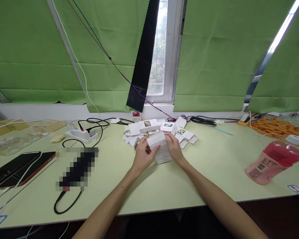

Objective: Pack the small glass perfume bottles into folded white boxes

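Note:
A white paper box (163, 155) with small print on its side is held between both my hands above the table. My left hand (144, 156) grips its left side, thumb across the printed face. The fingers of my right hand (173, 148) are closed on its upper right edge. Just behind my left hand lies a shiny brown and gold object (137, 143), partly hidden. Behind the box is a pile of small white boxes (149, 125), some flattened, some with pictures.
A pink drink bottle (276, 159) leans at the right. On the left are a power strip (81, 134), tablets (27, 167) and a blurred dark item (78, 169) with a cable loop. Orange pieces (276, 127) lie at back right. The table's front edge (164, 211) runs beneath my forearms.

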The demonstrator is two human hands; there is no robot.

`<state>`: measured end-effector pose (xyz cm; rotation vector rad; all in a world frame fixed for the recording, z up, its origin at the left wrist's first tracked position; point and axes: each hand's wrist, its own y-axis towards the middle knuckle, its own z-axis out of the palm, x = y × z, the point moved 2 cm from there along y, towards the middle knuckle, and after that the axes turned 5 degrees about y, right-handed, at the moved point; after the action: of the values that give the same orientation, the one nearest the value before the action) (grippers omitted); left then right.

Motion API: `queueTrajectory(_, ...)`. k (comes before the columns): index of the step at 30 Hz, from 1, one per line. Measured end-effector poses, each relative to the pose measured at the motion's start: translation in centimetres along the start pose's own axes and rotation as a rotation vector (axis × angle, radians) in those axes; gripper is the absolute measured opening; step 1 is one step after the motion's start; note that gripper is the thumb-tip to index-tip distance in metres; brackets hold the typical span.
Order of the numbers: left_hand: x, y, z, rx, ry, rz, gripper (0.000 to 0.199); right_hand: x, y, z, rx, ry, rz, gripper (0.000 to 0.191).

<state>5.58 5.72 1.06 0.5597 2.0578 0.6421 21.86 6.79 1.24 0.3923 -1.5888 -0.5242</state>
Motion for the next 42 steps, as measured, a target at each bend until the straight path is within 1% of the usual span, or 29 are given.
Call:
queueTrajectory(9,0.29,-0.19,0.14,-0.012,-0.008,0.021,0.024,0.06,-0.08,0.13,-0.003,0.002,-0.003,0.029)
queueTrajectory(12,0.30,-0.31,0.17,-0.030,-0.006,0.014,0.030,0.07,-0.12,0.18,0.001,-0.001,-0.007,0.029)
queueTrajectory(18,0.18,-0.44,0.25,-0.040,-0.066,-0.066,0.050,0.17,-0.20,0.29,0.013,0.018,-0.009,0.030)
queueTrajectory(20,0.13,-0.46,0.27,-0.038,-0.077,-0.068,0.052,0.19,-0.22,0.33,0.017,0.028,-0.007,0.030)
queueTrajectory(25,0.24,-0.58,0.29,-0.045,-0.046,-0.035,0.050,0.22,-0.24,0.40,0.017,0.038,-0.010,0.031)
queueTrajectory(35,0.19,-0.37,0.22,-0.047,0.020,0.043,0.037,0.24,-0.33,0.44,0.015,0.033,-0.007,0.031)
queueTrajectory(42,0.10,-0.46,0.14,-0.036,0.016,0.047,0.034,0.36,-0.24,0.49,0.012,0.029,-0.012,0.032)
